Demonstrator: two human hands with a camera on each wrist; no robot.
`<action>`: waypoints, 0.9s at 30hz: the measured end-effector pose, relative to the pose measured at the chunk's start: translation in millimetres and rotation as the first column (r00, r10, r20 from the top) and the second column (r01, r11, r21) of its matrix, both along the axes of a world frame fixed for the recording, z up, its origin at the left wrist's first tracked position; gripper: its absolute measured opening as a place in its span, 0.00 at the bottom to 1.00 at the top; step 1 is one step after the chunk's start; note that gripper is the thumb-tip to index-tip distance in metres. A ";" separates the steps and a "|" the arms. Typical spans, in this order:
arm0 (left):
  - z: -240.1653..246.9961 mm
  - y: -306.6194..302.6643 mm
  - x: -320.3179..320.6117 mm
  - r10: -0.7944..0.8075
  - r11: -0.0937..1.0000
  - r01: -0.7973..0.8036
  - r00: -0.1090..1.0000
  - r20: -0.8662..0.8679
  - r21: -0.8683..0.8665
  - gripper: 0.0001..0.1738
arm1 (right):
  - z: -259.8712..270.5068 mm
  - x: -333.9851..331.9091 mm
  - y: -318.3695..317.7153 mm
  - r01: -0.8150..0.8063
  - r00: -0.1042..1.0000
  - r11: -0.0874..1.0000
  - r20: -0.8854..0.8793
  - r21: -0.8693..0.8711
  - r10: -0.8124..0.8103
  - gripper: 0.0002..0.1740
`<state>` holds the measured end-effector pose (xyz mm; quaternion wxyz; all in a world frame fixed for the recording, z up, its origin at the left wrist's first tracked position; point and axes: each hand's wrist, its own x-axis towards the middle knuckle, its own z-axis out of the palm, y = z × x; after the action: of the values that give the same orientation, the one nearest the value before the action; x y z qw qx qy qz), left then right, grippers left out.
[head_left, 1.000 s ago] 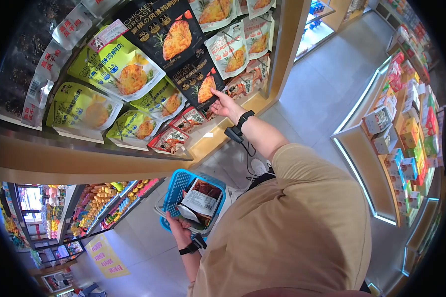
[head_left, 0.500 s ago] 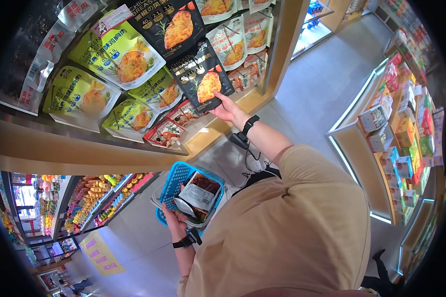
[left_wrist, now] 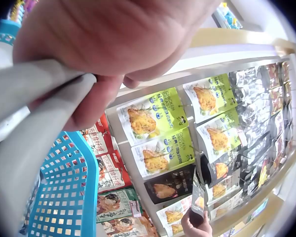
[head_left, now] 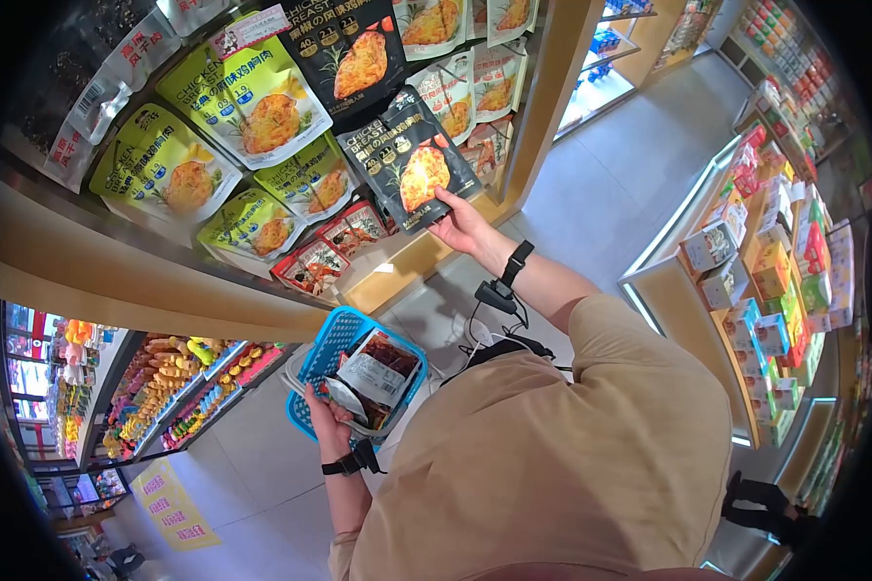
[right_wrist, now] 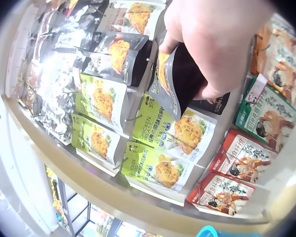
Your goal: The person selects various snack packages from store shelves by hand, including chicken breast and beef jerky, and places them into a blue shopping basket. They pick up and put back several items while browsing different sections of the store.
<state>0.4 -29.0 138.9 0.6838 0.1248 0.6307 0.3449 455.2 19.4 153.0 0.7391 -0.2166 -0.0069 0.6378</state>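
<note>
My right hand (head_left: 467, 230) pinches the lower edge of a black chicken breast pouch (head_left: 419, 167), thumb on its printed front. In the right wrist view the pouch (right_wrist: 168, 81) stands tilted out from the rack, thumb on one face and fingers behind. My left hand (head_left: 327, 423) grips the pale grey handles (left_wrist: 44, 118) of a blue shopping basket (head_left: 331, 337), fingers curled round them in the left wrist view. Inside the basket lies a labelled pack of dark reddish food (head_left: 383, 368), along with a white-and-dark packet (head_left: 345, 397).
Green chicken pouches (head_left: 262, 111) hang left of the black ones, red packets (head_left: 315, 263) below them. A wooden shelf edge (head_left: 383, 281) runs under the rack. Boxed goods fill a display stand (head_left: 683, 286) at the right. Another person's dark-clothed legs (head_left: 758, 499) show lower right.
My right hand has drawn the black pouch down and outward, away from the pouch hanging above it. The basket stays in my left hand, slightly lower and further left in view.
</note>
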 end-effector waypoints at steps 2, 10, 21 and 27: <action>2.2 4.2 4.5 0.004 1.000 -0.003 1.000 0.018 -0.007 0.30 | 2.9 0.7 -12.7 0.000 1.000 1.000 0.011 -0.004 0.000 0.26; 6.9 9.9 18.2 -0.069 0.997 0.073 0.993 0.097 -0.036 0.30 | 15.6 13.6 -87.0 -0.066 0.991 0.996 0.113 -0.066 0.074 0.27; 12.6 10.9 53.0 -0.224 0.965 0.248 0.950 0.216 -0.089 0.32 | 7.5 -13.8 -216.1 -0.117 0.745 0.848 0.519 -0.516 0.419 0.34; 13.0 -3.3 91.7 -0.359 0.920 0.378 0.918 0.169 -0.103 0.31 | 9.3 -66.2 -242.9 0.072 0.427 0.866 0.800 -0.495 0.422 0.35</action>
<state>92.0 -32.4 151.9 0.7879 0.1697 0.5655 0.1749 389.0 -223.6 162.3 0.4761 -0.6833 -0.2664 0.4853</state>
